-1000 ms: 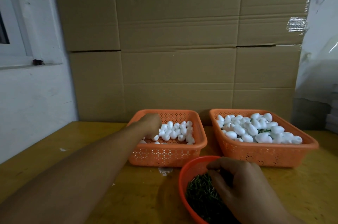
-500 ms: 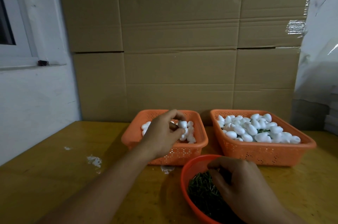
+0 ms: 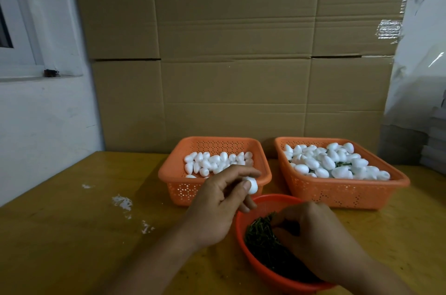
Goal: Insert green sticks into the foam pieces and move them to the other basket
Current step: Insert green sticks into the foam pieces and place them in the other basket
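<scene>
One white egg-shaped foam piece [image 3: 252, 185] is pinched by the left hand [image 3: 218, 208]; the right hand [image 3: 316, 239] curls into green sticks [image 3: 261, 241].

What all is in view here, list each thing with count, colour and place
Left basket: one, orange, table centre, holds plain white foam pieces.
Right basket: one, orange, right of it, fuller; green shows among its foam.
Round bowl: one, red-orange, nearest, holds green sticks.
Foam crumbs: scattered, white, on table left.
Table: one, yellow-brown wood.
Cardboard sheets: brown, behind baskets.
Left hand: pinches one white foam piece.
Right hand: in the bowl, fingers among sticks.
</scene>
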